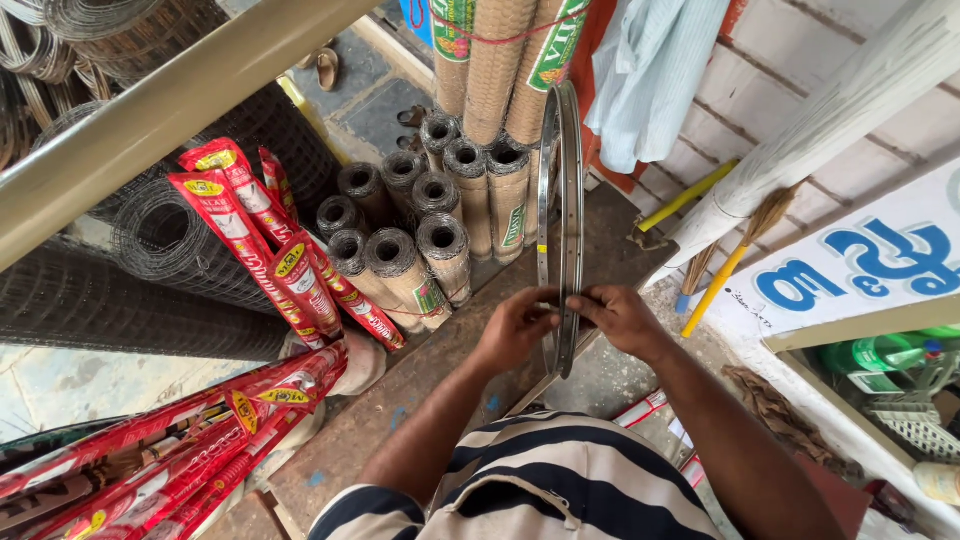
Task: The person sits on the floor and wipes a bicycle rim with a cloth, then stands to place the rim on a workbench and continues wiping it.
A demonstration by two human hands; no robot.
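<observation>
Striped shirt (pixel 540 480) fills my lower view | both my hands pinch the metal wheel rim (pixel 566 190), left hand (pixel 517 325) and right hand (pixel 622 318) clasping its near edge | rim stands upright, edge-on | wire mesh rolls (pixel 430 225) just left of rim | red packaged rolls (pixel 270 250) farther left | yellow-handled broom (pixel 735 250) right of rim

I count one metal wheel rim (pixel 561 200) under my two hands, nine upright wire-mesh rolls (pixel 420 215), and two yellow-handled brooms (pixel 735 240).
</observation>
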